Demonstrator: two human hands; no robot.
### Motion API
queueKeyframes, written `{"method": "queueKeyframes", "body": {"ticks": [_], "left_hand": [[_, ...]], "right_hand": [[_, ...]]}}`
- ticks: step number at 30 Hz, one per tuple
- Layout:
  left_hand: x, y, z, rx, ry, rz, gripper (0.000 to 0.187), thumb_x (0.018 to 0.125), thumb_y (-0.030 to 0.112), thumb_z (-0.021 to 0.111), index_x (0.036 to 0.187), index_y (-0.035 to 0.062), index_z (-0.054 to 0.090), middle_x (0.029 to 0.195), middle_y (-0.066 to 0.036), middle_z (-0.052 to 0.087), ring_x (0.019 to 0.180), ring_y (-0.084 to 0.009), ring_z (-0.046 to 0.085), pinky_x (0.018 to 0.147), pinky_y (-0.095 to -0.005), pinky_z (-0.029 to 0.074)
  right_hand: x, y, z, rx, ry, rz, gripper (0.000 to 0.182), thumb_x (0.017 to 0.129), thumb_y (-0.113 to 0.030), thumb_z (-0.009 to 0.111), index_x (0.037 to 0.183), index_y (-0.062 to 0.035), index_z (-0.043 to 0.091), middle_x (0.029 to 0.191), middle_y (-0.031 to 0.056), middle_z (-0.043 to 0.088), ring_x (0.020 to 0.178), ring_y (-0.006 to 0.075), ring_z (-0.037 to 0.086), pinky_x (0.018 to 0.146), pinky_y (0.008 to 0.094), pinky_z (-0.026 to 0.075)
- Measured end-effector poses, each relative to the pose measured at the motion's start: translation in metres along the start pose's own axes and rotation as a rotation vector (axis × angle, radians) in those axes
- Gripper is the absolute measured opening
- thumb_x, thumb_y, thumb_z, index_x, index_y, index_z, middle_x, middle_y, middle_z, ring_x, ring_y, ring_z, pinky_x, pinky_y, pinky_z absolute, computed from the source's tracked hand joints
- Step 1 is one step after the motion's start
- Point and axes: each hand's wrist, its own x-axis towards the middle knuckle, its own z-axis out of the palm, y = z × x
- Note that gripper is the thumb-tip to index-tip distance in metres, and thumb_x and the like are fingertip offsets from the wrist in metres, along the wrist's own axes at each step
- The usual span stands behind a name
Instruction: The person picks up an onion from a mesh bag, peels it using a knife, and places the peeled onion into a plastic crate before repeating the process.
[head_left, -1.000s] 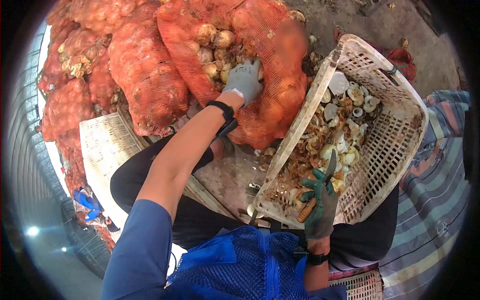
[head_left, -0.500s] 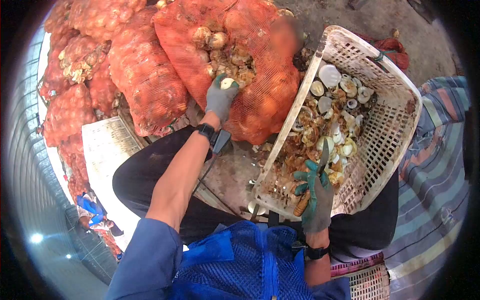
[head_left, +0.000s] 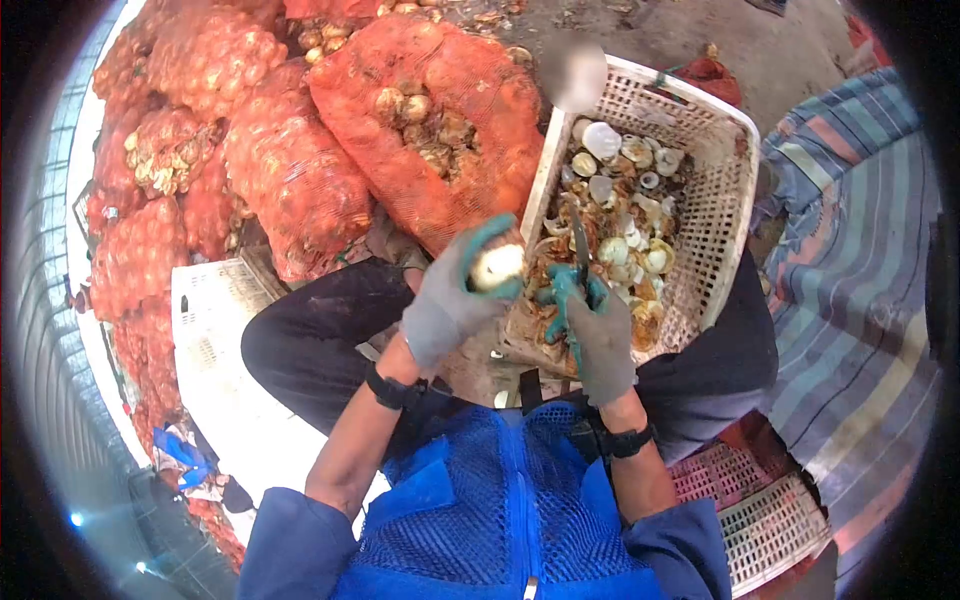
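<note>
A whitish onion (head_left: 497, 267) is gripped in my left hand (head_left: 447, 302), which wears a grey glove with green fingertips and is held over my lap. Close beside it, my gloved right hand (head_left: 602, 345) is closed around a knife (head_left: 580, 236), its dark blade pointing up and away from me. The blade is apart from the onion. Behind my right hand, a dirty white plastic crate (head_left: 735, 225) holds onion skins, trimmings (head_left: 625, 225) and pale onion pieces. An orange mesh sack (head_left: 480, 95) lies open beyond my left hand, with onions (head_left: 415, 108) showing in its mouth.
More filled mesh sacks (head_left: 290, 180) are piled at the left. A white crate (head_left: 225, 300) stands by my left knee. Striped cloth (head_left: 850, 300) covers the right side, and another white crate (head_left: 765, 525) sits at lower right.
My left hand has drawn back from the sack's mouth towards me with the onion. My right hand has moved up and left with the knife, so both hands are now close together.
</note>
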Motion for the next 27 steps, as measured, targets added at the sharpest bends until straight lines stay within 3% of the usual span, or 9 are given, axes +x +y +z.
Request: {"method": "queueKeyframes", "body": {"ticks": [2, 4, 7, 10, 13, 16, 17, 19, 27], "left_hand": [[-0.021, 0.01, 0.018, 0.326, -0.003, 0.195, 0.083, 0.091, 0.009, 0.09, 0.166, 0.0056, 0.054, 0.144, -0.015, 0.071, 0.132, -0.0283, 0.07, 0.115, -0.0401, 0.055], [-0.035, 0.011, 0.04, 0.46, 0.018, 0.336, 0.085, 0.09, 0.011, 0.09, 0.167, 0.0059, 0.054, 0.147, -0.02, 0.067, 0.133, -0.0361, 0.069, 0.116, -0.044, 0.055], [-0.055, 0.022, 0.059, 0.381, 0.008, 0.298, 0.085, 0.091, 0.011, 0.089, 0.168, 0.0054, 0.052, 0.153, -0.019, 0.064, 0.138, -0.0349, 0.067, 0.12, -0.0441, 0.052], [-0.068, 0.036, 0.06, 0.102, -0.022, 0.193, 0.088, 0.093, 0.019, 0.087, 0.17, 0.0061, 0.047, 0.163, -0.025, 0.058, 0.15, -0.0439, 0.058, 0.123, -0.0486, 0.051], [-0.072, 0.025, 0.06, 0.062, -0.08, 0.17, 0.089, 0.096, 0.024, 0.085, 0.173, 0.0038, 0.044, 0.167, -0.023, 0.056, 0.153, -0.0357, 0.058, 0.125, -0.0451, 0.049], [-0.079, 0.031, 0.067, -0.43, -0.186, -0.155, 0.081, 0.102, 0.014, 0.075, 0.176, 0.0033, 0.042, 0.167, -0.011, 0.056, 0.145, -0.0171, 0.058, 0.125, -0.0362, 0.045], [-0.079, 0.034, 0.066, -0.502, -0.183, -0.189, 0.079, 0.103, 0.013, 0.074, 0.175, 0.0026, 0.043, 0.166, -0.01, 0.056, 0.143, -0.0161, 0.058, 0.124, -0.0352, 0.045], [-0.076, 0.039, 0.062, -0.648, -0.177, -0.259, 0.075, 0.104, 0.012, 0.071, 0.174, 0.0014, 0.045, 0.165, -0.009, 0.057, 0.141, -0.0142, 0.058, 0.123, -0.0331, 0.045], [-0.079, 0.038, 0.058, -0.538, -0.056, -0.237, 0.067, 0.105, 0.009, 0.071, 0.167, -0.0065, 0.051, 0.153, -0.011, 0.067, 0.135, -0.0142, 0.063, 0.119, -0.031, 0.049]], "right_hand": [[-0.005, 0.006, -0.003, -0.01, -0.014, -0.045, 0.035, 0.109, -0.028, 0.073, 0.128, 0.0006, 0.077, 0.099, 0.0028, 0.076, 0.081, 0.0085, 0.064, 0.071, 0.0289, 0.055], [-0.017, 0.0, -0.006, -0.125, -0.039, -0.076, 0.033, 0.109, -0.029, 0.075, 0.126, -0.0004, 0.078, 0.096, 0.0001, 0.072, 0.081, 0.0087, 0.062, 0.074, 0.0307, 0.055], [-0.023, 0.015, -0.013, -0.228, -0.054, -0.117, 0.034, 0.111, -0.026, 0.073, 0.131, 0.0006, 0.078, 0.103, 0.0008, 0.075, 0.09, 0.009, 0.067, 0.082, 0.0321, 0.057], [-0.042, 0.014, -0.017, 0.238, -0.05, -0.094, 0.039, 0.111, -0.028, 0.075, 0.134, 0.0029, 0.077, 0.111, 0.0019, 0.078, 0.096, 0.0091, 0.07, 0.085, 0.0312, 0.058], [-0.048, 0.024, -0.025, 0.099, -0.021, -0.235, 0.038, 0.113, -0.026, 0.074, 0.136, 0.0041, 0.076, 0.115, 0.0029, 0.079, 0.099, 0.0087, 0.07, 0.085, 0.0293, 0.059], [-0.052, 0.022, -0.025, 0.217, -0.068, -0.218, 0.035, 0.113, -0.023, 0.074, 0.136, 0.0042, 0.076, 0.114, 0.0038, 0.079, 0.099, 0.0089, 0.07, 0.084, 0.0287, 0.059], [-0.053, 0.02, -0.025, 0.313, -0.103, -0.185, 0.035, 0.112, -0.021, 0.074, 0.135, 0.0044, 0.076, 0.113, 0.0042, 0.079, 0.098, 0.009, 0.07, 0.084, 0.0287, 0.059], [-0.044, 0.039, -0.026, 0.197, -0.07, -0.314, 0.035, 0.111, -0.021, 0.074, 0.134, 0.0042, 0.076, 0.112, 0.0051, 0.08, 0.095, 0.0112, 0.071, 0.083, 0.0299, 0.059], [-0.055, 0.018, -0.024, -0.376, 0.033, -0.229, 0.035, 0.106, -0.017, 0.07, 0.133, 0.0039, 0.076, 0.108, 0.0192, 0.079, 0.091, 0.0245, 0.075, 0.085, 0.0393, 0.06]]}}
